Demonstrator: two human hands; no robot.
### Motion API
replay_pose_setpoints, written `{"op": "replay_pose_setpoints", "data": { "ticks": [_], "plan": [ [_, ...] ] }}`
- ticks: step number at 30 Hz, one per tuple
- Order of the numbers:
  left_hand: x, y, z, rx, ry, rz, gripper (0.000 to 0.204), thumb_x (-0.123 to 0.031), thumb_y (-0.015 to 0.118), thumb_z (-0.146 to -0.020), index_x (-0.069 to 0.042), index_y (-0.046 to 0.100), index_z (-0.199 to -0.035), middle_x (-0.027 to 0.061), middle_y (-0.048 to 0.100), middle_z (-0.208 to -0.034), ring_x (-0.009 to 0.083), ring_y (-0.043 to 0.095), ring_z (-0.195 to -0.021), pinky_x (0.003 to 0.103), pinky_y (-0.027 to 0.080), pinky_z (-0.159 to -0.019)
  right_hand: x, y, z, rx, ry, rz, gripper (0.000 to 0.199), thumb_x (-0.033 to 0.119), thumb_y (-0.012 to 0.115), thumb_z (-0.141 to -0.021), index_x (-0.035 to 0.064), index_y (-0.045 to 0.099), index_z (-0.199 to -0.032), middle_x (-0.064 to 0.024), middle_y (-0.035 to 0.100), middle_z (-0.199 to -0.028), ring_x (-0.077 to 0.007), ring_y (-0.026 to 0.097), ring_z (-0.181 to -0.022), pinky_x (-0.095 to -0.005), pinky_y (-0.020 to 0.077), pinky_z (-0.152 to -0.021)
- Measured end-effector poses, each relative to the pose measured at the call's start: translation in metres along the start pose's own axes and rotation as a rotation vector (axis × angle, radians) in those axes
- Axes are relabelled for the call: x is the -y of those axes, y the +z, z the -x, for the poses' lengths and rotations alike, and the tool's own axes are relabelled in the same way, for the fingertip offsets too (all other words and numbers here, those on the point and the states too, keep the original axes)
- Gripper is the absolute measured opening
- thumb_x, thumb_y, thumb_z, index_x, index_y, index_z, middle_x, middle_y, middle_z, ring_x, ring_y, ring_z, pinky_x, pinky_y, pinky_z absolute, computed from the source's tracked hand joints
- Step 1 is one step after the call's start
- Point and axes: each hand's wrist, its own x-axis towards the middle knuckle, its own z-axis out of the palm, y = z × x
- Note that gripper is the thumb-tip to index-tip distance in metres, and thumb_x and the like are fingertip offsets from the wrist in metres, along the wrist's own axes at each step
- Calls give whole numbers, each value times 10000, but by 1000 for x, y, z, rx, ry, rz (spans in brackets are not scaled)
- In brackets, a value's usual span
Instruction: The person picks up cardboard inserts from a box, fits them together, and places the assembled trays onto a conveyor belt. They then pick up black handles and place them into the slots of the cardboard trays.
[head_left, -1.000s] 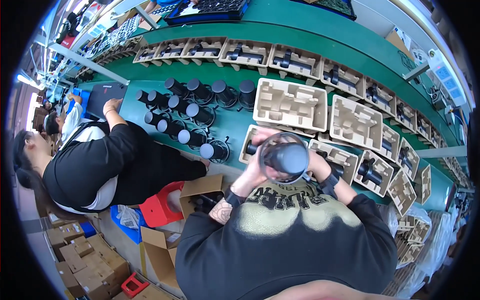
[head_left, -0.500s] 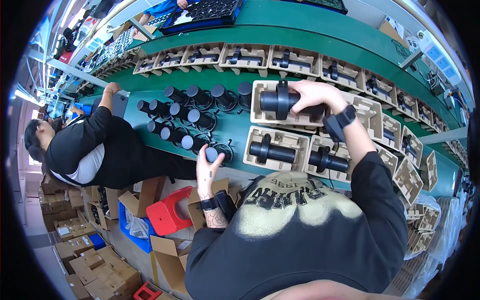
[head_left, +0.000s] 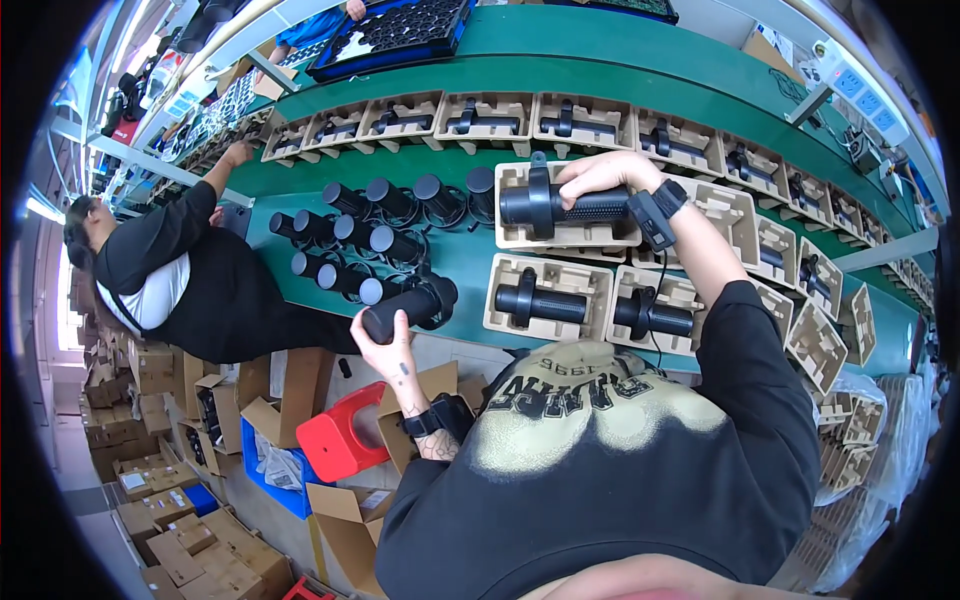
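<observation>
My left hand (head_left: 383, 356) grips a black cylindrical device (head_left: 398, 308) by its narrower end. It lies tilted toward me, its ring-shaped part at the far right end, beside a group of upright black cylindrical devices (head_left: 437, 195). My right hand (head_left: 604, 180) is closed over the textured barrel of another black cylindrical device (head_left: 520, 206), which has a ring clamp around it. That one lies at a beige molded-pulp tray (head_left: 512, 239); whether it is fully seated I cannot tell. Two nearer trays each hold a similar device (head_left: 560, 306).
A row of filled pulp trays (head_left: 487, 119) runs along the green bench (head_left: 560, 70). Further trays (head_left: 817, 357) lean at the right. To the left a co-worker (head_left: 150, 265) reaches over the bench. Below stand a red stool (head_left: 335, 440), a blue bin (head_left: 290, 500) and cardboard boxes (head_left: 205, 550).
My left hand has taken hold of the nearest upright device and tipped it toward me. My right hand has stayed on its device at the tray. The co-worker's arm has reached further over the bench.
</observation>
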Motion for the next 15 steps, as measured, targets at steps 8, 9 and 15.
{"op": "replay_pose_setpoints", "data": {
  "ticks": [8,9,15],
  "plan": [
    [-27,-13,-6,17,-4,441,512,-188,698,-817,-10,478,-1243,128,513,-1222,229,527,-1099,389,426,-980,12,31,-6,-540,109,595,507,401,639,-785,16,635,-1116,-162,640,-1047,-304,625,-907,-377,495,-827],
    [-25,-12,-8,25,-35,518,488,-203,678,-832,-12,482,-1237,131,515,-1223,232,531,-1102,401,425,-989,8,40,-8,-766,9,746,494,369,646,-792,29,621,-1150,-166,622,-1108,-318,611,-967,-394,483,-862],
    [-77,21,1,258,-819,1394,389,-336,513,-946,-47,508,-1207,115,598,-1111,265,614,-1010,369,552,-808,65,108,40,-418,-666,-489,698,312,778,-718,69,499,-1310,-118,504,-1332,-239,449,-1266,-427,368,-1057]
  ]
}}
